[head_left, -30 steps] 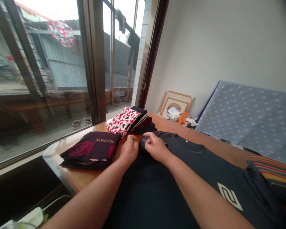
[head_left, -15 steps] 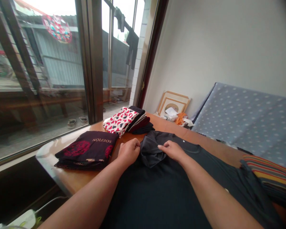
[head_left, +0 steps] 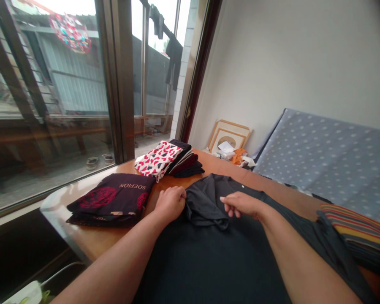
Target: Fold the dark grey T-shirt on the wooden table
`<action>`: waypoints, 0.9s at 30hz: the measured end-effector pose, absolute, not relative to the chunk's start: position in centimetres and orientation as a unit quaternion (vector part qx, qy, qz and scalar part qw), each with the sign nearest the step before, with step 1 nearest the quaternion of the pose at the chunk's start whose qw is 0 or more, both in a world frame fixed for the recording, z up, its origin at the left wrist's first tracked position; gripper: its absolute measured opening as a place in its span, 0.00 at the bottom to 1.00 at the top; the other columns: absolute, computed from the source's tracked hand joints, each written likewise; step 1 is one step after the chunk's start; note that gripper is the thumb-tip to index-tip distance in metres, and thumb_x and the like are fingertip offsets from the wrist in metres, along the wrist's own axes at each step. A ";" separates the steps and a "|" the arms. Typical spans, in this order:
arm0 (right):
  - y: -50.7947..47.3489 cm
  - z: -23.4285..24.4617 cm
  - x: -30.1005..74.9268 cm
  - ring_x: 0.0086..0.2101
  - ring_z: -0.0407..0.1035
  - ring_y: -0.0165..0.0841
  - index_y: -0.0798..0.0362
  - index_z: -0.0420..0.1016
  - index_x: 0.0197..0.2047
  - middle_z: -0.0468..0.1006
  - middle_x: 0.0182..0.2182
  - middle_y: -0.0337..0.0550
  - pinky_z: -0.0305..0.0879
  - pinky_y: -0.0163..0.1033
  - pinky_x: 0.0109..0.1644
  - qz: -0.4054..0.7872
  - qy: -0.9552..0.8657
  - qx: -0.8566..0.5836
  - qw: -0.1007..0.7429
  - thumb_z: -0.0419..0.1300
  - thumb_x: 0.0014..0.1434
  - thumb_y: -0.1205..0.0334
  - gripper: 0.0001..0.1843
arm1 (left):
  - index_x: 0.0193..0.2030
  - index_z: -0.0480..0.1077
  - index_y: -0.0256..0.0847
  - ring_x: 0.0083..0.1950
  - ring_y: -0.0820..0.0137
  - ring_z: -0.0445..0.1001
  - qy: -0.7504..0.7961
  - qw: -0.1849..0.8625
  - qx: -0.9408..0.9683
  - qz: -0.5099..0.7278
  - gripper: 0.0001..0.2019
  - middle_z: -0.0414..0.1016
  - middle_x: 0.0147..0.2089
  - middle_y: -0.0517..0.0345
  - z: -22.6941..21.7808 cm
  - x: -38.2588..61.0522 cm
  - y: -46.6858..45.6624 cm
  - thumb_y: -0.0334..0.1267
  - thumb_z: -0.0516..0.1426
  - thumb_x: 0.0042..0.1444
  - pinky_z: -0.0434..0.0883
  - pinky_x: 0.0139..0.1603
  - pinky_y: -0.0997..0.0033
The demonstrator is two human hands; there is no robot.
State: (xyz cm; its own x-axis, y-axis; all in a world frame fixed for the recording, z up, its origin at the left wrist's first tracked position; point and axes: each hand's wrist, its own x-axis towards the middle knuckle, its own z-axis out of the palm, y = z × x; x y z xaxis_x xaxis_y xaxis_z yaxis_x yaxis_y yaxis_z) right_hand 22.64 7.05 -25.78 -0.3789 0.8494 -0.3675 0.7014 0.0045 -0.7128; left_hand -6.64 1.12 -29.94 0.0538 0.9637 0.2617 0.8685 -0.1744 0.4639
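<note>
A dark shirt point(head_left: 215, 261) lies spread over the wooden table in front of me, with one sleeve point(head_left: 205, 209) folded inward over its body. My left hand point(head_left: 171, 203) is closed, pinching the dark cloth at the outer side of that fold. Just right of the folded sleeve, my right hand point(head_left: 242, 204) hovers with its index finger stretched out and the other fingers loosely curled. Nothing shows between those fingers. The shirt's neckline, with a small pale label point(head_left: 243, 186), points away from me, and its other sleeve stretches off to the right.
Folded dark clothes with red flowers point(head_left: 110, 192) lie left of my left hand. Behind them is a stack topped by heart-patterned cloth point(head_left: 160, 159). A striped folded pile point(head_left: 357, 226) sits at right. Beyond the table stand a picture frame point(head_left: 247, 128) and a dotted blue cover point(head_left: 329, 156).
My right hand has let go of the sleeve cloth and shifted slightly right. The sleeve's loose end now lies flatter, toward me and to the right. My left hand stays at the fold.
</note>
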 end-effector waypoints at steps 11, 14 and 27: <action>14.6 -28.5 17.1 0.12 0.53 0.25 0.53 0.68 0.22 0.65 0.11 0.36 0.46 0.32 0.16 0.358 -0.581 -0.676 0.279 0.61 0.59 0.50 0.20 | 0.40 0.72 0.48 0.51 0.58 0.71 0.616 0.093 0.740 0.255 0.10 0.76 0.45 0.56 -30.0 -7.0 0.9 0.33 0.57 0.50 0.63 0.48 0.61; 16.2 -29.0 15.7 0.12 0.52 0.24 0.53 0.68 0.22 0.63 0.10 0.33 0.45 0.31 0.16 0.368 -0.569 -0.671 0.303 0.66 0.54 0.58 0.14 | 0.41 0.72 0.47 0.52 0.58 0.71 0.628 0.084 0.735 0.241 0.11 0.75 0.47 0.54 -30.1 -7.1 0.9 0.33 0.58 0.49 0.63 0.48 0.61; 19.7 -30.6 15.2 0.21 0.72 0.25 0.54 0.72 0.49 0.80 0.36 0.44 0.57 0.27 0.20 0.370 -0.544 -0.650 0.380 0.59 0.56 0.68 0.16 | 0.39 0.70 0.46 0.49 0.57 0.71 0.709 0.024 0.669 0.222 0.07 0.76 0.45 0.52 -29.7 -7.6 1.2 0.31 0.53 0.58 0.61 0.48 0.57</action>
State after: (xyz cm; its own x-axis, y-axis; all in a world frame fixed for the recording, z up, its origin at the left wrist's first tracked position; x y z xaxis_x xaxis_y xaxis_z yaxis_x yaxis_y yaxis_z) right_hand 15.24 19.72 -30.57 0.1341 0.9887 -0.0670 0.4260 -0.1186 -0.8969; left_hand -7.58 1.16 -29.75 -0.1030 0.9595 0.2621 0.9378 0.0059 0.3471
